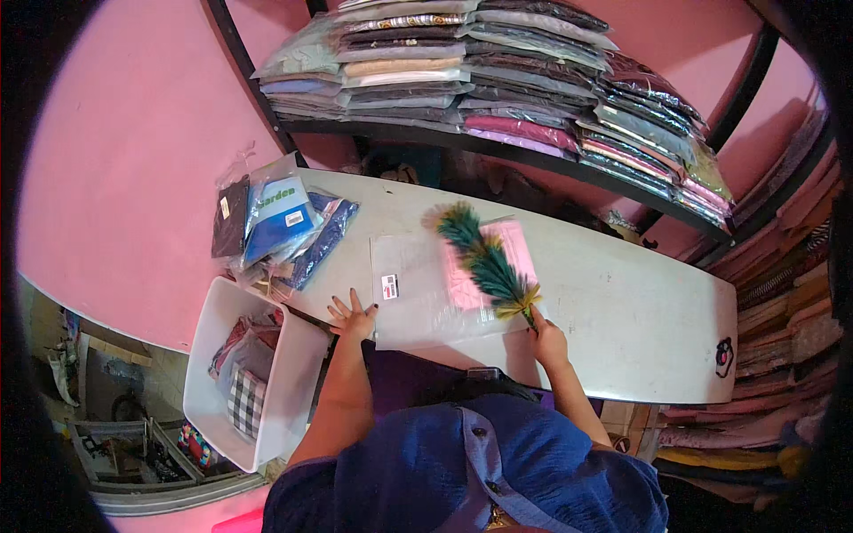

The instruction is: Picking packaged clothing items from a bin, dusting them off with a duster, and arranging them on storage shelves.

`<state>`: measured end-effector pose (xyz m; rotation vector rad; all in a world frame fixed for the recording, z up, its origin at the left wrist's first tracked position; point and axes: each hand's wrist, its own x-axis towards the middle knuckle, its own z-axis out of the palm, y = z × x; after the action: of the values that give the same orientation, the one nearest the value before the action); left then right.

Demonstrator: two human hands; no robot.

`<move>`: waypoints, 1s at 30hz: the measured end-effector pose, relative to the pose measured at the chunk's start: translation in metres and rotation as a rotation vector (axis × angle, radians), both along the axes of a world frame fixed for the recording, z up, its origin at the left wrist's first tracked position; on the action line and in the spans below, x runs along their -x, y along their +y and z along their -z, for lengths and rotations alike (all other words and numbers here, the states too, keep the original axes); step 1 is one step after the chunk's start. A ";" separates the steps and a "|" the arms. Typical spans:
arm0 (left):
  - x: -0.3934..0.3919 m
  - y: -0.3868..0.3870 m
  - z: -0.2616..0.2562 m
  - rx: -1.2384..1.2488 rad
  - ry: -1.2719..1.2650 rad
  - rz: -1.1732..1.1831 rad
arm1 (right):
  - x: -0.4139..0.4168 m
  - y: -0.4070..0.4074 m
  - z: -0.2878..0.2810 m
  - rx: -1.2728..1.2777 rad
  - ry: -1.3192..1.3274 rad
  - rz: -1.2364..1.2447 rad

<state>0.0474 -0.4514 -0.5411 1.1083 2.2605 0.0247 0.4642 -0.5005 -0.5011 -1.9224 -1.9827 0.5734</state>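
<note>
My right hand grips the handle of a green and yellow feather duster. The duster's blurred plumes lie across a folded pink cloth, hiding part of it. A clear plastic bag with a small printed label is spread flat at the left of the cloth, partly around or under it; I cannot tell which. Fingers spread, my left hand rests on the white table at the bag's left edge and holds nothing.
Bagged garments are heaped at the table's left end. Below them stands a white plastic bin containing packed cloth. A dark shelf behind the table bears stacks of bagged clothes. A small black cord loop lies at the right end.
</note>
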 end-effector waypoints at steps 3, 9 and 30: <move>0.002 0.001 0.001 -0.008 -0.003 0.004 | 0.001 0.003 -0.005 -0.008 -0.029 0.116; 0.002 0.001 0.005 -0.018 0.011 0.008 | -0.006 0.000 0.008 -0.034 0.015 0.121; 0.008 -0.005 0.022 -0.083 0.015 -0.009 | 0.019 -0.021 0.005 0.032 -0.006 -0.228</move>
<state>0.0398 -0.4569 -0.5630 1.1443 2.2962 0.1148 0.4456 -0.5217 -0.5064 -1.7278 -2.2259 0.6610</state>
